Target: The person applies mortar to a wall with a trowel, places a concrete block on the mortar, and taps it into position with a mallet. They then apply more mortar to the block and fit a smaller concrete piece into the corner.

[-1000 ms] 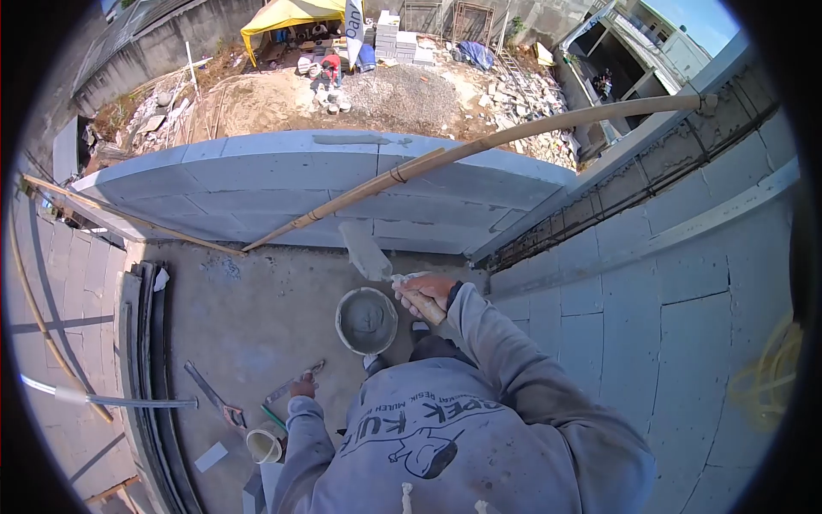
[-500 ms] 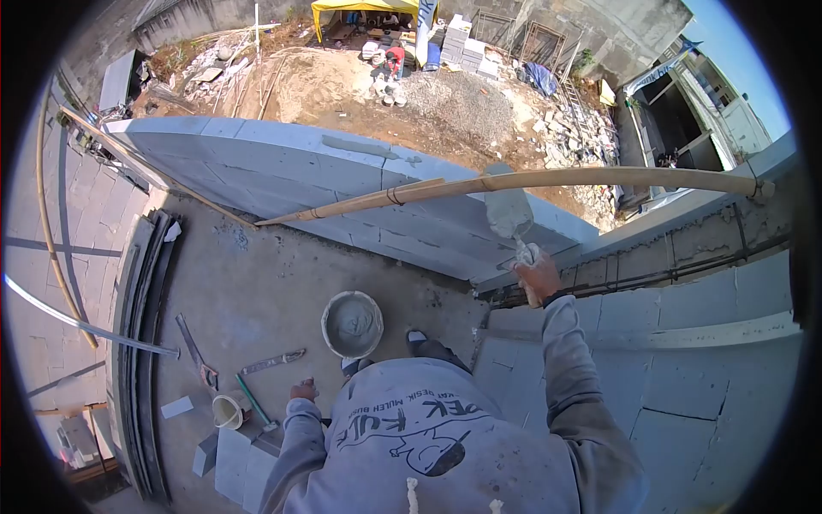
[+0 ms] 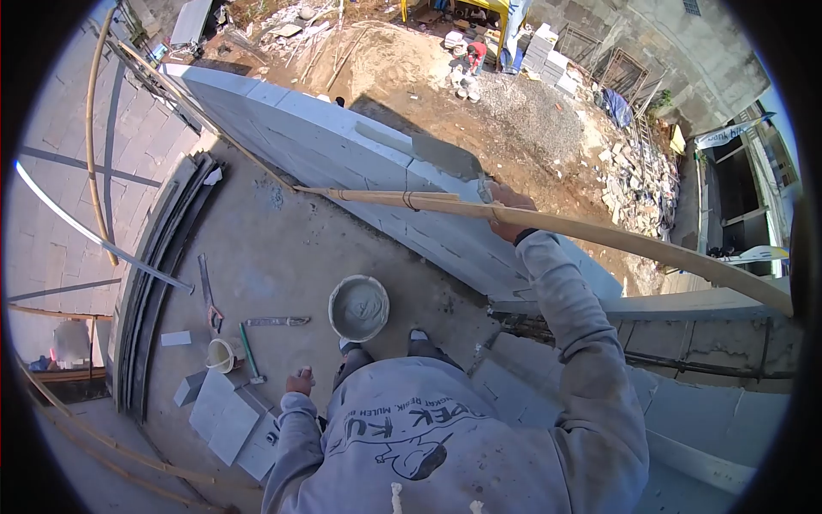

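Observation:
My right hand [image 3: 507,214] is raised over the top of the grey block wall [image 3: 342,163] and grips a trowel [image 3: 445,157] whose blade lies flat on the wall's top course, by a strip of fresh mortar [image 3: 384,139]. A bamboo pole [image 3: 599,240] crosses just under that hand. My left hand [image 3: 300,379] hangs low by my side with its fingers curled; I cannot tell whether anything is in it. A round bucket of grey mortar [image 3: 359,307] stands on the concrete floor by my feet.
On the floor to the left lie a long metal tool [image 3: 276,322], a green-handled tool [image 3: 248,353], a small cup [image 3: 222,355] and cut block pieces [image 3: 224,418]. Stacked curved strips [image 3: 150,283] line the floor's edge. Far below is a yard with rubble and gravel [image 3: 548,120].
My right hand has carried the trowel from the bucket up and over to the top of the wall. My view has swung left and tilted; the left hand has barely moved.

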Demonstrator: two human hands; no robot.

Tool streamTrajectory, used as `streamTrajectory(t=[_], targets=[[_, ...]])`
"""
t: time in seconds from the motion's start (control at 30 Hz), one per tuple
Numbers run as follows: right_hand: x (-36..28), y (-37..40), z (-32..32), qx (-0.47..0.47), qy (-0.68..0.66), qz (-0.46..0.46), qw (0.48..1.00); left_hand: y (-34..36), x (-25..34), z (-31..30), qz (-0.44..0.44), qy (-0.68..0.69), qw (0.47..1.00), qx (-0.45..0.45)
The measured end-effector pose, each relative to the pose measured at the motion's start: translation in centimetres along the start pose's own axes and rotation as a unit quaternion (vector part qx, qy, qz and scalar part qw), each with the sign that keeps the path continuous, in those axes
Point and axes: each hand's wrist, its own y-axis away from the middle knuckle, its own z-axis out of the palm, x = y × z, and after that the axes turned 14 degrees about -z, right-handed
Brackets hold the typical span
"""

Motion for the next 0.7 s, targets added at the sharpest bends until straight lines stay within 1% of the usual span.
streamTrajectory(t=[0.03, 0.07, 0.1, 0.13, 0.17, 0.2, 0.23, 0.27, 0.3, 0.33, 0.37, 0.4, 0.43, 0.47, 0.5, 0.53, 0.57, 0.6, 0.63, 0.7], targets=[[0.3, 0.1, 0.6, 0.003, -0.001, -0.002, 1.0, -0.7, -1.7, -0.1, -0.028, 0.033, 0.999, -0.006], [0.8, 0.6, 1.7, 0.037, 0.055, -0.054, 0.996, -0.9, -3.0, 0.0, -0.026, 0.036, 0.999, -0.006], [0.9, 1.1, 2.0, 0.067, 0.11, -0.103, 0.986, -0.5, -4.4, 0.2, -0.046, 0.019, 0.999, -0.02], [1.2, 1.4, 2.3, 0.063, 0.111, -0.104, 0.986, -0.5, -5.5, 0.5, -0.068, 0.001, 0.997, -0.035], [1.5, 1.9, 2.6, 0.052, 0.097, -0.074, 0.991, -0.6, -6.5, 0.8, -0.073, -0.003, 0.997, -0.037], [1.6, 2.5, 2.7, 0.042, 0.083, -0.043, 0.995, -0.4, -6.9, 1.2, -0.015, -0.121, 0.992, -0.014], [1.2, 3.0, 2.1, 0.043, 0.085, -0.039, 0.995, -0.5, -6.5, 1.9, 0.05, -0.233, 0.971, 0.009], [0.4, 4.1, 1.5, 0.075, 0.058, -0.024, 0.995, -0.7, -6.1, 2.6, 0.115, -0.34, 0.933, 0.032], [0.0, 5.0, 0.9, 0.104, 0.03, -0.009, 0.994, -0.5, -6.2, 3.2, 0.175, -0.442, 0.878, 0.054], [0.2, 5.5, 0.5, 0.101, 0.032, -0.005, 0.994, -0.6, -6.6, 3.6, 0.233, -0.536, 0.808, 0.075], [0.6, 6.3, 0.3, 0.047, 0.033, 0.024, 0.998, -2.6, -7.3, 4.0, 0.302, -0.514, 0.799, 0.085], [1.0, 6.9, 0.1, -0.003, 0.035, 0.053, 0.998, -2.1, -6.3, 4.1, 0.306, -0.518, 0.795, 0.081], [1.4, 7.3, 0.1, 0.001, 0.039, 0.058, 0.998, 0.8, -2.4, 4.9, 0.157, -0.341, 0.926, 0.021], [1.4, 8.5, 0.6, 0.044, 0.04, 0.055, 0.997, 2.7, 0.3, 5.5, -0.01, -0.144, 0.989, -0.044], [1.5, 9.6, 0.9, 0.085, 0.041, 0.053, 0.994, 2.4, 1.0, 5.9, -0.01, -0.149, 0.988, -0.048], [1.1, 10.2, 0.0, 0.083, 0.042, 0.06, 0.994, 1.6, 1.6, 6.1, 0.0, -0.119, 0.991, -0.053], [0.5, 10.7, -1.1, 0.037, 0.022, 0.092, 0.995, 0.7, 2.2, 5.9, 0.011, -0.092, 0.994, -0.057], [0.4, 10.8, -2.0, -0.003, 0.006, 0.118, 0.993, -0.2, 3.3, 6.1, 0.018, -0.095, 0.993, -0.061], [0.8, 11.2, -2.0, 0.0, 0.008, 0.122, 0.992, -0.9, 4.1, 6.3, 0.037, -0.095, 0.993, -0.057], [1.0, 12.9, -1.3, 0.048, 0.019, 0.098, 0.994, -1.1, 4.5, 6.7, 0.052, -0.101, 0.992, -0.057]])
